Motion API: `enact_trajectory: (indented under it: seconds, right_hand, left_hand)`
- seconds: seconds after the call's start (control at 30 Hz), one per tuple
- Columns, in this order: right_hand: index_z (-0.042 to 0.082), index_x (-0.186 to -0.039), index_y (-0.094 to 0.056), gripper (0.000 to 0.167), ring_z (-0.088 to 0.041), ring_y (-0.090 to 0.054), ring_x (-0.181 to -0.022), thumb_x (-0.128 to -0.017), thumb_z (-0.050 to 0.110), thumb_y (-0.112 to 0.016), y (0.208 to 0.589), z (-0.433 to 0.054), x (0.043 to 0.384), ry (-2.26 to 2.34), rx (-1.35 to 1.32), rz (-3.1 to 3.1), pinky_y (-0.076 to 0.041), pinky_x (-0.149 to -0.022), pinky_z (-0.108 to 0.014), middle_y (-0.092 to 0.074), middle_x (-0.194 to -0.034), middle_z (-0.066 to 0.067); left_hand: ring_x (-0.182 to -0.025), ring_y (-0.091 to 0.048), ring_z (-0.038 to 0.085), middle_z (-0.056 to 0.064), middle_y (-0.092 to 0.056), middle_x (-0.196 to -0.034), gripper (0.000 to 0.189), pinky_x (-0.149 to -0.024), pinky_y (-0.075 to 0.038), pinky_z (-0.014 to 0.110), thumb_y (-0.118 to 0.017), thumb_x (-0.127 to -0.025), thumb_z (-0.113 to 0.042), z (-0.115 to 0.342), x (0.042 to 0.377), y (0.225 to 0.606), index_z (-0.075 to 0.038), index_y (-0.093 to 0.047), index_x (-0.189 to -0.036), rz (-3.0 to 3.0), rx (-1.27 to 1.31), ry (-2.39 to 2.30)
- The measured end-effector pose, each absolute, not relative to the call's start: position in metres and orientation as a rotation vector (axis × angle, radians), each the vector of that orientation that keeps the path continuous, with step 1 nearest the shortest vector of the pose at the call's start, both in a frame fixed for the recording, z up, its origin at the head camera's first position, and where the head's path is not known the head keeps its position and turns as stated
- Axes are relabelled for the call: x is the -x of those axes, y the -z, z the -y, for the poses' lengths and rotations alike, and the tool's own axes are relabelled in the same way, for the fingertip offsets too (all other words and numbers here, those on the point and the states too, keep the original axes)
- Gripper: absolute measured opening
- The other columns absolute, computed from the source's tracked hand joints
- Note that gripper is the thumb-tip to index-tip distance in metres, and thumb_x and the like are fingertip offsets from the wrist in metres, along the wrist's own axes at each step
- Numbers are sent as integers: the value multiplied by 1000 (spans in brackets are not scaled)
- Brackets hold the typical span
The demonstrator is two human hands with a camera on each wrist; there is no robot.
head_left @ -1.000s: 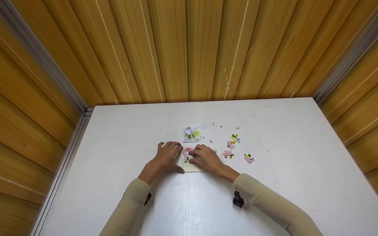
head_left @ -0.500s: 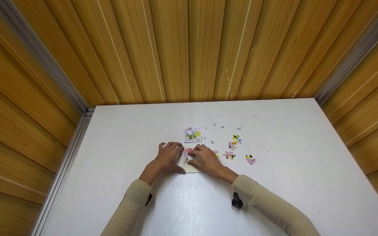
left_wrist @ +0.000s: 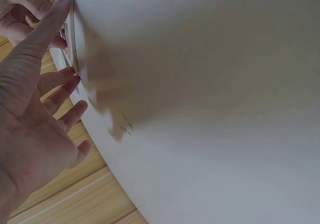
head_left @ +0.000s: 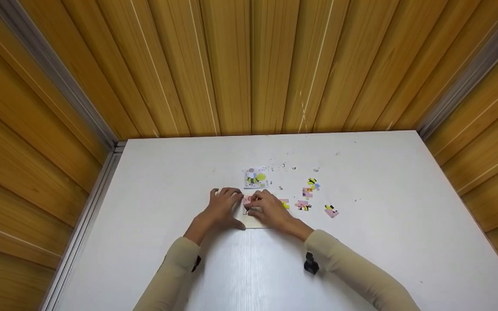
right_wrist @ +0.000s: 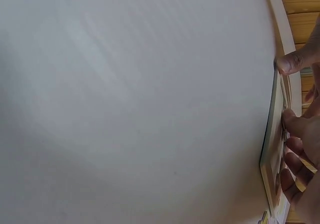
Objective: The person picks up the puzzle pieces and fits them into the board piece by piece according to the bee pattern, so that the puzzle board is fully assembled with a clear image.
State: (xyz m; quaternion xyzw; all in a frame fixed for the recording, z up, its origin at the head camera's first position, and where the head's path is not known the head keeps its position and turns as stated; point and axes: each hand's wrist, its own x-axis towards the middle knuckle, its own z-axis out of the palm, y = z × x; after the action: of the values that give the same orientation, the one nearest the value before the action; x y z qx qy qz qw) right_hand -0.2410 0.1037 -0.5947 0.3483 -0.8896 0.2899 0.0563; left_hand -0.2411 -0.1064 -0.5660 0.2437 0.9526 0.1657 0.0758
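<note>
A pale wooden puzzle board (head_left: 255, 223) lies flat before me, with pink picture pieces (head_left: 247, 199) at its far left. My left hand (head_left: 221, 209) holds its left side, thumb at the near corner and fingertips at the far one. In the left wrist view, the thumb and fingers (left_wrist: 65, 72) touch the board's edge. Bent over the board, my right hand (head_left: 270, 210) pinches a jigsaw piece, mostly hidden by the fingers. From the right wrist view, the thumb (right_wrist: 292, 121) is seen low over the pieces on the board.
Behind the board lies a bee picture card (head_left: 256, 177). Several loose jigsaw pieces lie to the right, among them a pink-and-black one (head_left: 303, 206) and one farther out (head_left: 331, 211). The white table (head_left: 167, 172) ends at a wood-plank wall (head_left: 270, 65).
My right fingers have shifted slightly over the board, changing which parts of the pieces show. The left hand keeps its hold on the edge. The whole view has drifted slightly.
</note>
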Motion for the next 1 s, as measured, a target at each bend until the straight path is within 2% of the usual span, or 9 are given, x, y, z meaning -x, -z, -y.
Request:
enact_trajectory:
  seconds: [0.23, 0.53, 1.0]
  right_hand:
    - [11, -109, -81, 22, -22, -59, -92, -89, 20, -77, 597, -104, 242, -846, -1084, 2648, -50, -81, -37, -69, -100, -6]
    - [13, -107, -81, 21, -22, -60, -91, -87, 19, -79, 596, -100, 238, -791, -1025, 2624, -51, -79, -38, -72, -101, -5]
    - [17, -109, -78, 18, -22, -58, -99, -92, 24, -74, 599, -99, 235, -644, -981, 2668, -46, -85, -39, -70, -106, -2]
  left_hand:
    - [-135, -48, 40, 15, -57, -142, 93, -109, -30, 69, -94, -63, -51, 108, 240, 567, -5, -60, -136, -2887, -812, -505]
    - [-136, -48, 39, 14, -57, -143, 93, -111, -30, 69, -94, -63, -51, 108, 240, 566, -7, -59, -137, -2898, -794, -459]
    - [-136, -48, 40, 14, -57, -143, 93, -110, -31, 69, -95, -63, -50, 108, 239, 568, -7, -59, -137, -2901, -793, -484]
